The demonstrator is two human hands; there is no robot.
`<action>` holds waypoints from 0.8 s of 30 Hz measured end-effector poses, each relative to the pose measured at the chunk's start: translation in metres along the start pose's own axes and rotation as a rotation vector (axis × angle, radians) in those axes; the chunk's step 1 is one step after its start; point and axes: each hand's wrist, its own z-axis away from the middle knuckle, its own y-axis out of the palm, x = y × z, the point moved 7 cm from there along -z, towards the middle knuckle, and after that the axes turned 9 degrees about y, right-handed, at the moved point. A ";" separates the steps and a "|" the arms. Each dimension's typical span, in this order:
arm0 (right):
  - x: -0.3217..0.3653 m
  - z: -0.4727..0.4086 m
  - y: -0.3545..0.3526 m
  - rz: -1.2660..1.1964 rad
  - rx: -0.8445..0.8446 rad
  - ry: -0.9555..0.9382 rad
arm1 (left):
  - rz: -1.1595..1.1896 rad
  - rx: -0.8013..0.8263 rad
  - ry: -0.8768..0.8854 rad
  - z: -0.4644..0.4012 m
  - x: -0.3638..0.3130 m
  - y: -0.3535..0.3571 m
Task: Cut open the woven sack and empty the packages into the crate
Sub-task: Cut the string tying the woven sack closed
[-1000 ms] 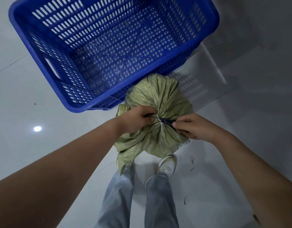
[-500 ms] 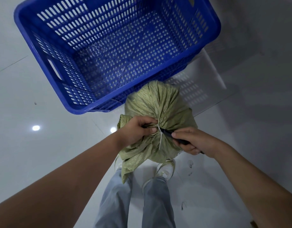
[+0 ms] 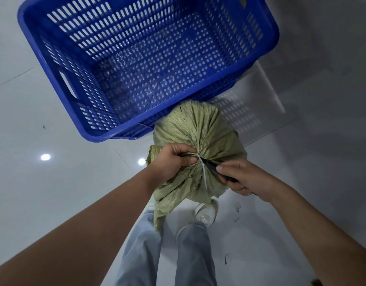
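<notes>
A green woven sack (image 3: 200,129) stands on the floor in front of my legs, its neck bunched and bound by a white zip tie (image 3: 203,170). My left hand (image 3: 173,159) is shut on the gathered neck just left of the tie. My right hand (image 3: 241,176) grips a black knife (image 3: 211,165), whose tip touches the tie at the neck. The blue perforated crate (image 3: 54,56) sits on the floor beyond the sack with nothing inside. The packages are hidden within the sack.
The floor is glossy white tile with light reflections (image 3: 45,157) to the left. My jeans (image 3: 140,244) and a white shoe (image 3: 205,213) are directly below the sack. A few small scraps (image 3: 227,259) lie on the floor at the right.
My right hand has slid back slightly along the knife, showing more of the blade at the tie. The view has shifted so sack and crate sit lower in frame. The left hand keeps its grip.
</notes>
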 end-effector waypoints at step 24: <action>0.019 -0.012 -0.003 0.281 0.110 0.034 | -0.209 0.277 0.054 -0.016 -0.002 0.002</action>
